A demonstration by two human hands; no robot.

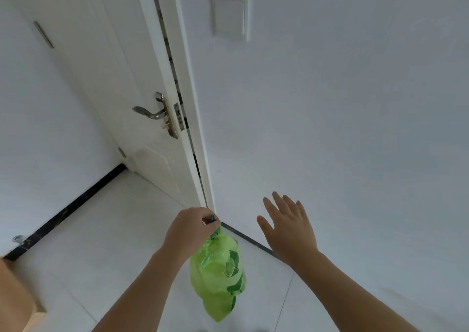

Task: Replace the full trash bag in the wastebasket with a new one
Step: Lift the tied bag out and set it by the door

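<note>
A full, tied green trash bag [218, 276] hangs in the air above the white floor, close to the corner where the door frame meets the wall. My left hand [189, 230] is shut on the bag's knotted top and carries its weight. My right hand [289, 227] is held out to the right of the bag with its fingers spread, palm toward the wall, holding nothing. No wastebasket is in view.
A white door [106, 83] with a metal lever handle [152, 113] stands ajar on the left. A white wall with a switch plate [229, 14] fills the right. Black baseboard [66, 212] runs along the floor. A tan object [15, 296] sits at the lower left edge.
</note>
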